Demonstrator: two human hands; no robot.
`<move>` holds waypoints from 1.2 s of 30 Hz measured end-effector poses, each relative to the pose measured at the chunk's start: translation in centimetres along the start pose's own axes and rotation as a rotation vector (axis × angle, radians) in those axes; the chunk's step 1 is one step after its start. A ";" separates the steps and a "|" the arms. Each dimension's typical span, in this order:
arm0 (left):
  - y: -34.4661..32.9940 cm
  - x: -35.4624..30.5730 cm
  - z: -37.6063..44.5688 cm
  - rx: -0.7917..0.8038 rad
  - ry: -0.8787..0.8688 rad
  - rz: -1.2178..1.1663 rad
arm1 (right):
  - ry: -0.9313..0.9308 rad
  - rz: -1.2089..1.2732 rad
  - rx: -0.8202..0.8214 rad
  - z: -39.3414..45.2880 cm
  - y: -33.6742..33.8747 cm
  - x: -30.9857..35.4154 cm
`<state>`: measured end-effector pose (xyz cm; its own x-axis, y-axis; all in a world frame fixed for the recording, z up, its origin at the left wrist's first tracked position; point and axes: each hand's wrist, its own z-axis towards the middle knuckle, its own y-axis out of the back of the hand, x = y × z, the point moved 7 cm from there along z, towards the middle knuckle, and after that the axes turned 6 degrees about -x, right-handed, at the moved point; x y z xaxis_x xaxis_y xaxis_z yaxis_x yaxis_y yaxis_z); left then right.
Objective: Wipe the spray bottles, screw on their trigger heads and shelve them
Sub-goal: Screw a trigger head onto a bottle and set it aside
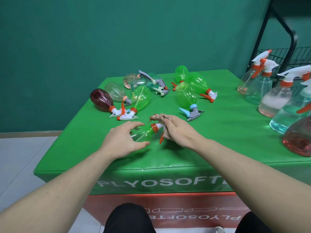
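A green spray bottle (144,134) lies on its side near the front of the green mat (227,132), its orange-collared trigger head pointing right. My left hand (121,141) curls over the bottle's body, fingers and thumb around it. My right hand (178,131) holds a brownish patterned cloth (158,117) bunched against the white trigger head. The orange trigger lever (161,139) sticks out below my right hand.
Several bottles lie on their sides at the back of the mat: a dark red one (101,100), green ones (140,98) (186,95), clear ones (116,91). Upright finished bottles (276,100) stand at the right beside a black wire shelf (286,54).
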<state>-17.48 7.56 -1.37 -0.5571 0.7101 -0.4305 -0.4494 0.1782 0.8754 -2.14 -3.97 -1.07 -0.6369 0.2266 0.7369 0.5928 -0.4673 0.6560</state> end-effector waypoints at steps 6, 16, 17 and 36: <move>0.1 0.0 0.3 0.007 0.023 -0.032 | -0.018 0.009 0.017 0.7 0.0 0.0; 1.0 -0.3 -0.1 -0.009 0.060 -0.129 | 0.012 0.053 -0.109 -2.5 1.7 -0.7; 1.0 -0.2 -0.2 -0.014 0.070 -0.149 | 0.010 0.069 -0.135 -2.8 2.1 -0.7; -3.4 -4.7 0.0 0.057 0.296 -1.068 | -0.342 0.232 -0.332 -0.7 4.3 -3.3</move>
<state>-13.30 3.59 -2.34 -0.0508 -0.0172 -0.9986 -0.7695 0.6380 0.0281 2.09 -7.34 -0.81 -0.2774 0.3249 0.9042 0.4761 -0.7710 0.4231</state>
